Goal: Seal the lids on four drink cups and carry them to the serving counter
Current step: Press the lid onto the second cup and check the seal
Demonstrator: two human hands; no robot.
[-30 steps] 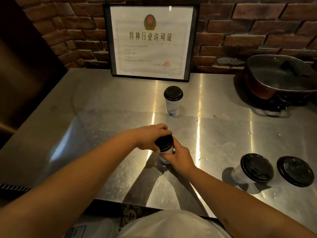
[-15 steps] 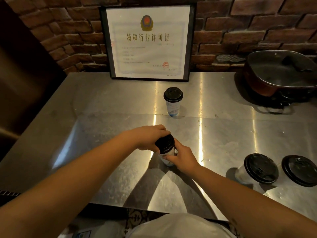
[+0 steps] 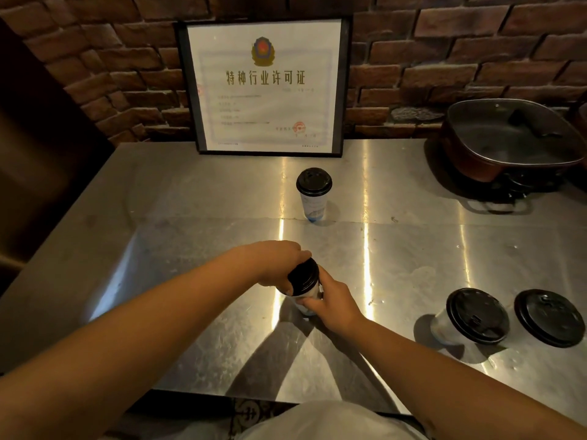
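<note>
A white drink cup [image 3: 309, 293] with a black lid [image 3: 304, 275] stands at the middle of the steel counter [image 3: 190, 201]. My left hand [image 3: 279, 260] grips the lid from above and from the left. My right hand [image 3: 333, 301] holds the cup's body from the right. A second lidded cup [image 3: 313, 193] stands upright farther back. A third cup [image 3: 473, 315] with a black lid sits at the right. Beside it another black lid [image 3: 549, 317] shows; whether a cup is under it I cannot tell.
A framed certificate [image 3: 265, 87] leans on the brick wall at the back. A dark pan with a glass lid [image 3: 511, 138] sits at the back right. The counter's front edge runs just before my body.
Both hands stay on the middle cup with only small shifts of the fingers on the lid. The view has tilted slightly.
</note>
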